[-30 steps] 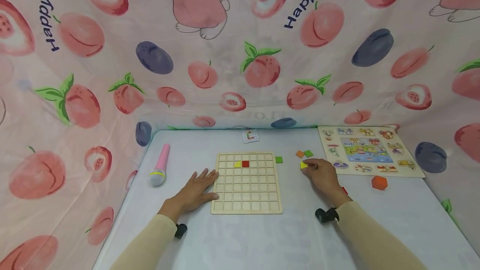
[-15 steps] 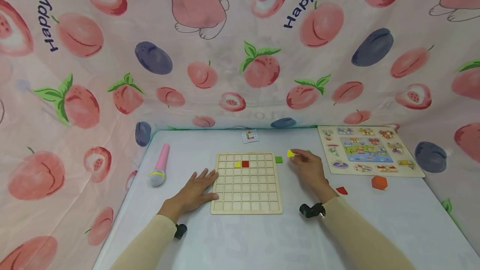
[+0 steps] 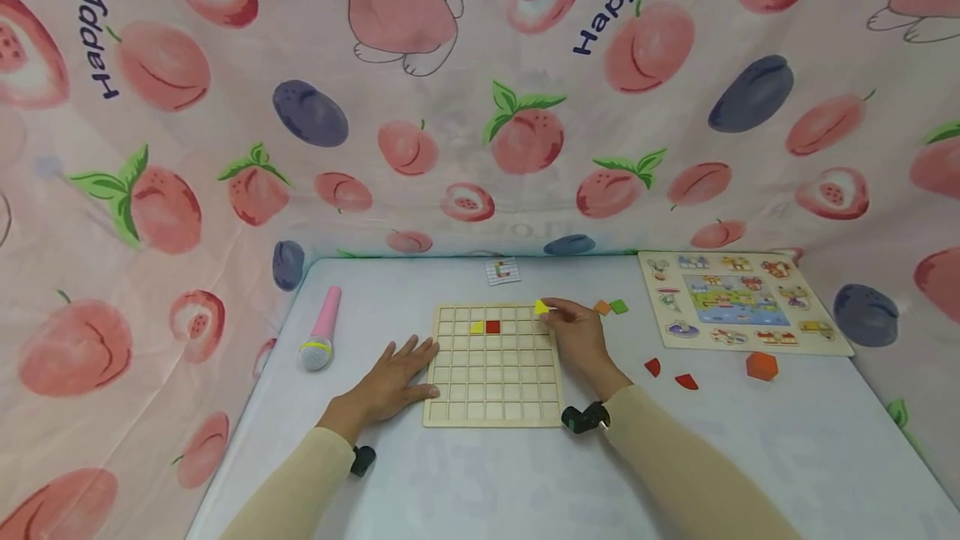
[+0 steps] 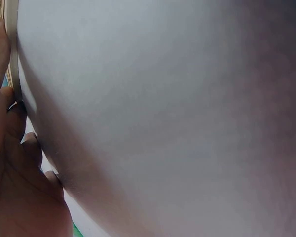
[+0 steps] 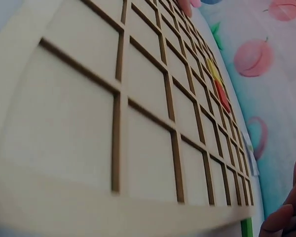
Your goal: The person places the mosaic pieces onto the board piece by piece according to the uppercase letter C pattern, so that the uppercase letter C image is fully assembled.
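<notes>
A wooden grid board [image 3: 491, 387] lies on the table. A yellow tile [image 3: 477, 327] and a red tile [image 3: 492, 327] sit side by side in its upper cells. My left hand [image 3: 388, 382] rests at the board's left edge, fingers spread, the fingertips and thumb touching the rim. Over the board's upper right corner, my right hand [image 3: 583, 340] pinches a small yellow piece [image 3: 542, 307] between thumb and fingers. In the right wrist view only some fingers show at the right, and a green tile [image 5: 246, 228] peeks out beside the board.
A patterned card [image 3: 502, 271] lies behind the board. Right of it are orange [image 3: 602, 307] and green [image 3: 618, 306] tiles, red wedge pieces [image 3: 686, 382], an orange block [image 3: 762, 366] and a picture puzzle board [image 3: 738, 302]. A pink toy microphone [image 3: 321, 329] lies left.
My right hand has carried the yellow piece leftward from beside the loose tiles to the board's upper right corner, uncovering the red wedges. My left hand has stayed in place.
</notes>
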`<state>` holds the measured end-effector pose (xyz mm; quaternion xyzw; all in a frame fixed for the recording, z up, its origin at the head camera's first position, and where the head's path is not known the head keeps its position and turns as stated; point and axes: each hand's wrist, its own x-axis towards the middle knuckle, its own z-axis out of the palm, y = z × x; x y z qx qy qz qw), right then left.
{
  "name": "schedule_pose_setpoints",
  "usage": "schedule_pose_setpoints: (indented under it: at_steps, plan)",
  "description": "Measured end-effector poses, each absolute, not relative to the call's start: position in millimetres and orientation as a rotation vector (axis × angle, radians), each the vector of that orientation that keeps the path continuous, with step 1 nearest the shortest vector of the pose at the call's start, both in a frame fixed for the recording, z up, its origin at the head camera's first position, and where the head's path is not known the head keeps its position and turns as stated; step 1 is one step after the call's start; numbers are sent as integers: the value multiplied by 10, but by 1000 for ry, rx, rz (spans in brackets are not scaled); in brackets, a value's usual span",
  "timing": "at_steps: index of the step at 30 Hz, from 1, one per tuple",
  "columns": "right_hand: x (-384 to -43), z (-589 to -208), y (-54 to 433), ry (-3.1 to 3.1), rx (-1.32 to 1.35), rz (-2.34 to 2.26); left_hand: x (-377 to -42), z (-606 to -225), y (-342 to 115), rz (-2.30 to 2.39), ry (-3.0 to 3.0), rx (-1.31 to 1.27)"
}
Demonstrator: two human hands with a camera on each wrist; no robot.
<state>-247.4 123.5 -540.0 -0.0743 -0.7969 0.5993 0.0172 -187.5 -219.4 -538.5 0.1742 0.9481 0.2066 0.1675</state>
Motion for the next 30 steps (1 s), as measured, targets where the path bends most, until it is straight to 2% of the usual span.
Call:
schedule_pose_setpoints:
  at_steps: [19, 30]
  plan:
    - [-2551, -5463, 847, -2560, -180, 1803, -1909, -5383, -2171, 566, 2698, 510]
    - [-2533, -5548, 707, -2713, -53, 1485, -1894, -5369, -2190, 570, 2694, 499]
